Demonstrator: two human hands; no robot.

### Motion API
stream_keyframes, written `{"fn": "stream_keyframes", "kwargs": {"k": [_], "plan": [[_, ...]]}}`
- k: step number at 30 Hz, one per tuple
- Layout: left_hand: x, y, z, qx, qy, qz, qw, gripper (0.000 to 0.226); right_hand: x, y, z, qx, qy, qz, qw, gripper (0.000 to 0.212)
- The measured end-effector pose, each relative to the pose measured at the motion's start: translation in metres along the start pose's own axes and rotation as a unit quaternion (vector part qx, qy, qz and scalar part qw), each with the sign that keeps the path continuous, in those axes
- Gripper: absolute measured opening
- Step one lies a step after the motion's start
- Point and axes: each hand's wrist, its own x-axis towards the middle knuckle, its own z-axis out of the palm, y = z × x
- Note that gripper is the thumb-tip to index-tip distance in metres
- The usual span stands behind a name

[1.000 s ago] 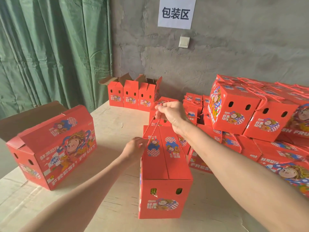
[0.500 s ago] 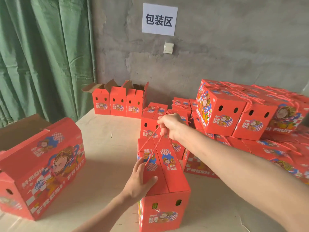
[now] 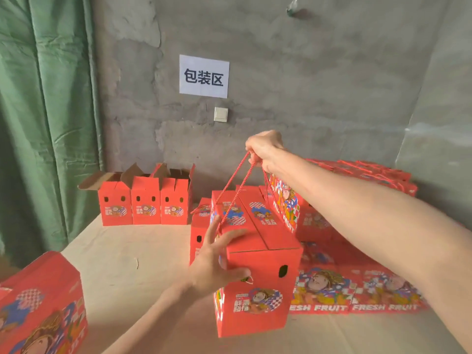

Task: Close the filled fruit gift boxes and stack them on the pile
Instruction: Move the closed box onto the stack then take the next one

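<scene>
Gripping the red rope handle (image 3: pixel 231 180) in curled fingers, the right hand (image 3: pixel 265 149) holds it taut above the closed red cardboard fruit gift box (image 3: pixel 265 282). The left hand (image 3: pixel 214 267) presses spread fingers against the box's 9 o'clock corner. The pile of red gift boxes (image 3: pixel 357 292) lies at its 3 o'clock on the pale surface (image 3: pixel 132 254).

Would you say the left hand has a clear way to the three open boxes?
Probably yes: the left hand only rests on the closed gift box, and bare tabletop lies between it and the open boxes.
</scene>
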Motion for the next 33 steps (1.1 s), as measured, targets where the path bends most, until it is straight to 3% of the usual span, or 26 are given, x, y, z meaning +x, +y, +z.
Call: {"fn": "stream_keyframes", "kwargs": {"k": [6,10,18,20,22,23,24,27,33], "plan": [[0.080,0.007,-0.020,-0.011,0.017,0.034,0.999,0.070,0.064,-0.034,-0.009,-0.008,0.001,-0.082,0.997,0.021],[0.143,-0.002,-0.018,0.081,0.031,0.025,0.996,0.079,0.114,-0.033,-0.013,-0.012,-0.003,-0.126,0.992,0.023],[0.254,-0.086,0.042,0.140,-0.020,-0.079,0.987,0.086,0.204,0.039,-0.014,-0.090,-0.066,-0.146,0.983,0.024],[0.271,-0.110,0.052,0.121,-0.031,-0.103,0.987,0.081,0.214,0.081,-0.021,-0.293,-0.100,-0.154,0.938,0.011],[0.289,-0.127,0.058,0.079,-0.002,-0.109,0.991,0.073,0.217,0.131,-0.027,-0.551,-0.143,-0.162,0.806,0.045],[0.296,-0.135,0.062,0.066,0.020,-0.109,0.992,0.072,0.215,0.154,-0.025,-0.615,-0.179,-0.176,0.747,0.068],[0.302,-0.142,0.066,0.062,0.041,-0.117,0.990,0.071,0.213,0.174,-0.021,-0.635,-0.214,-0.196,0.716,0.083],[0.304,-0.160,0.083,0.052,0.083,-0.155,0.983,0.055,0.217,0.211,-0.001,-0.612,-0.250,-0.235,0.713,0.090],[0.318,-0.169,0.092,0.128,0.150,-0.161,0.967,0.038,0.242,0.228,0.026,-0.614,-0.180,-0.228,0.734,0.088]]}}
